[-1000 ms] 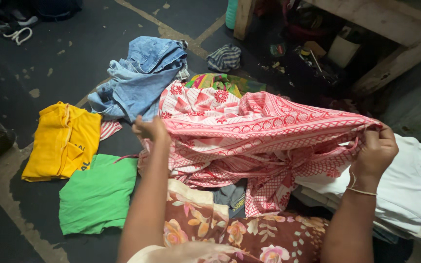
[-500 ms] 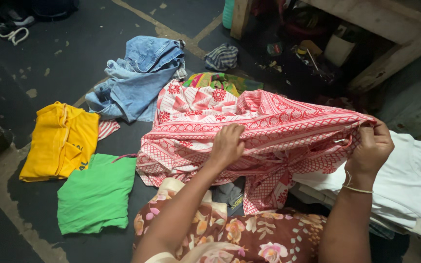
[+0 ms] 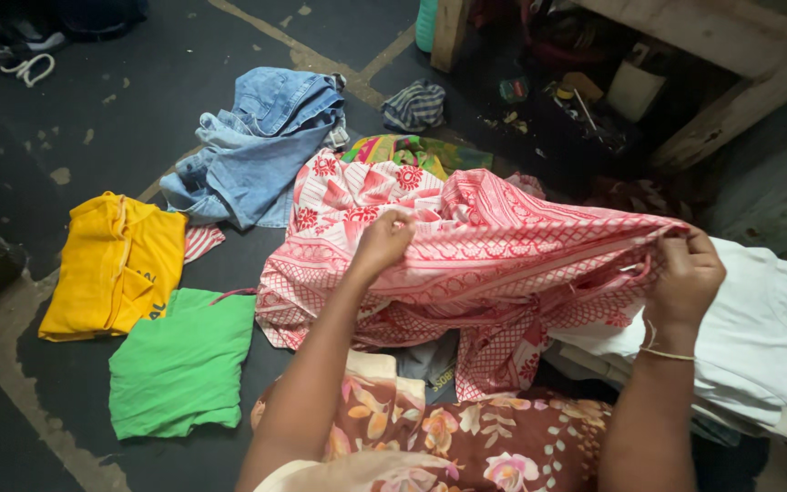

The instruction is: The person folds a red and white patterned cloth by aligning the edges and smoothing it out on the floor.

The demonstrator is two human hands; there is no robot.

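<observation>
1. Your red-and-white patterned cloth (image 3: 494,251) is the biggest thing in view. It spreads across the centre of the frame, lifted between your two hands, with its lower folds sagging onto the pile in front of your floral-print lap (image 3: 466,442).
2. The risk, as I judge it: the cloth hangs slack between two small grips, so a loose fold could slide out of your left hand and drop the whole left side. The trailing hem could also snag the clothes beneath and drag them out of order.
3. The stack of white folded cloth (image 3: 758,337) sits at the right edge, just under your right wrist. A pull to that side could topple it.
4. The crumpled blue jeans (image 3: 257,146) lie in the upper left, touching the far edge of your cloth.
5. The yellow shirt (image 3: 116,264) and green shirt (image 3: 179,360) lie folded on the dark floor (image 3: 138,100) at left, side by side and apart from your cloth.
6. Your right hand (image 3: 685,278) is at the right, fingers closed tight on the bunched corner.
7. Your left hand (image 3: 383,241) is at centre, fingers pinched together on the upper edge.
</observation>
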